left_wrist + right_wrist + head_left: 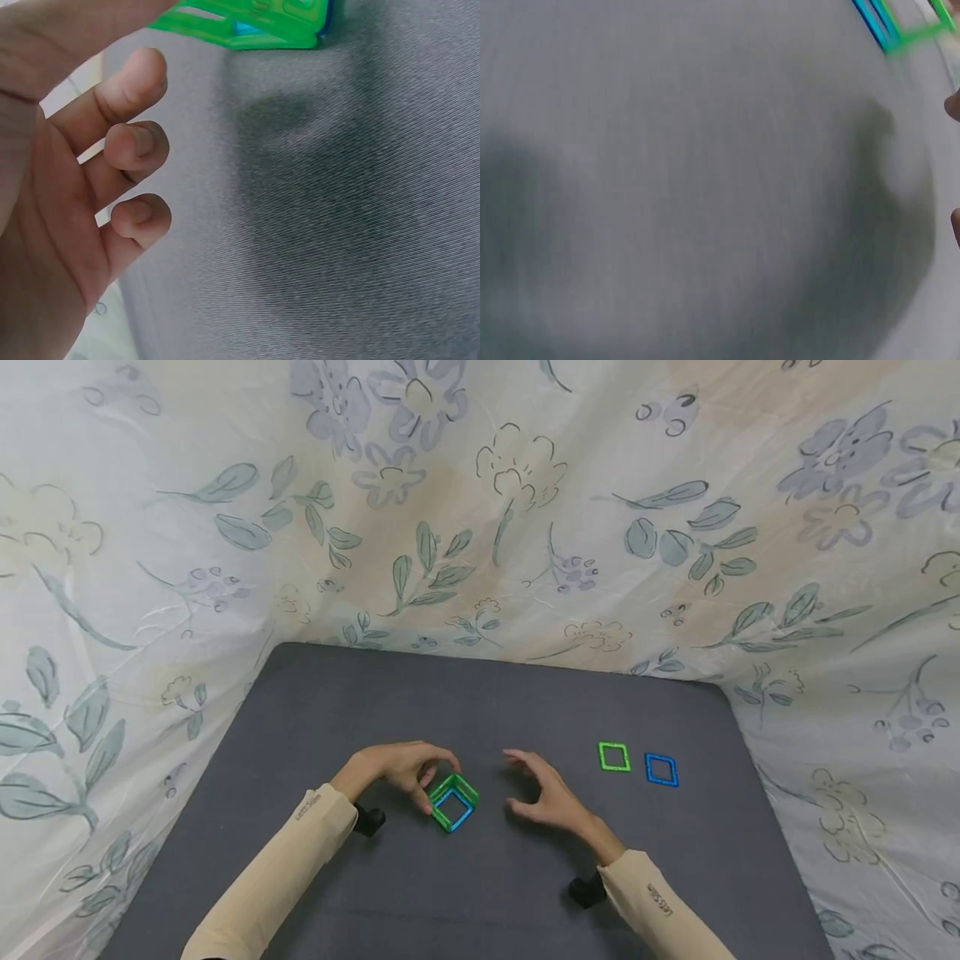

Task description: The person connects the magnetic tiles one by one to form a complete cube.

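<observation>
A small structure of green and blue square magnetic tiles [467,788] sits on the dark table, its green side walls rising around a blue-edged square. My left hand [401,768] holds it at the left, with thumb and index finger on its green edges. In the left wrist view the thumb reaches to the green tiles [274,30], while the other fingers curl loosely apart from them. To the right of the structure, my right hand [551,797] hovers with spread, gently curved fingers and nothing between them. The structure's corner [922,34] shows at the top of the right wrist view.
A green square tile [602,758] and a blue square tile [649,768] lie flat side by side, beyond the right hand to the right. Floral cloth [510,552] hangs around the back and sides of the grey table [450,902].
</observation>
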Tool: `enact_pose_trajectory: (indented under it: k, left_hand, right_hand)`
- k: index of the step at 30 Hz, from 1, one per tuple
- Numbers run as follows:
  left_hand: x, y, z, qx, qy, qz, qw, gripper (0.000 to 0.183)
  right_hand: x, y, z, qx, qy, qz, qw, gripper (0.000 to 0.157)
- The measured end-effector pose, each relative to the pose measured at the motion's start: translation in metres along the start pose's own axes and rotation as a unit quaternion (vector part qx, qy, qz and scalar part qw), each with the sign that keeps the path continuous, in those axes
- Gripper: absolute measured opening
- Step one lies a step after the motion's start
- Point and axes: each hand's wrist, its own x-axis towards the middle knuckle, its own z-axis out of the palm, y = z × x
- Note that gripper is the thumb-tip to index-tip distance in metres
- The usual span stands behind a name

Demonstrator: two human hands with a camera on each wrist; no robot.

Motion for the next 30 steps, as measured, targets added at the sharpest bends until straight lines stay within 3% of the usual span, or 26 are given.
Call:
enact_pose_trajectory:
  k: [8, 14, 21, 30]
  left_hand:
    - [-0.01, -0.003, 0.01, 0.011, 0.046, 0.003, 0.9989, 0.066]
    - [-0.011, -0.008, 0.018, 0.011, 0.068, 0.009, 0.9976, 0.066]
    - [-0.013, -0.011, 0.021, 0.013, 0.08, 0.009, 0.9967, 0.066]
    - [-0.012, -0.015, 0.023, 0.008, 0.079, 0.014, 0.9968, 0.065]
  right_hand:
    - [-0.025, 0.035, -0.086, -0.126, 0.001, 0.058, 0.99, 0.074]
    - [-0.042, 0.047, -0.129, -0.173, -0.035, 0.113, 0.978, 0.079]
    - [-0.047, 0.052, -0.154, -0.206, -0.08, 0.15, 0.963, 0.082]
    - [-0.04, 0.058, -0.165, -0.214, -0.145, 0.179, 0.949, 0.086]
